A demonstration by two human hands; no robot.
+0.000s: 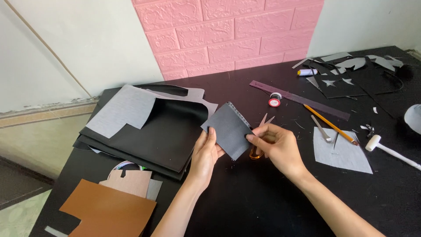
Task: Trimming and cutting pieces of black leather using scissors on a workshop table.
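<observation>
Dark grey leather piece, roughly square with a stitched or perforated edge along its upper right side, was held above the middle of the black desk. It was pinched at its lower left edge by the left hand, thumb on the face of the piece, and gripped at its right corner by the fingertips of the right hand. The piece was tilted, one corner pointing toward the far edge of the desk.

Directly under the right hand, orange-handled scissors were partly hidden, their blades showing just beyond the piece. To the left of the hands a stack of black sheets was laid, with a light grey cut sheet on top near the left edge. At the near left corner a brown leather sheet and a tan card template were seen.

To the right, a grey cut piece was spread with a small metal tool on it, a yellow pencil just beside, and a white mallet near the right edge. A long dark ruler, a red-and-white spool, and grey offcuts were scattered toward the far right corner.
</observation>
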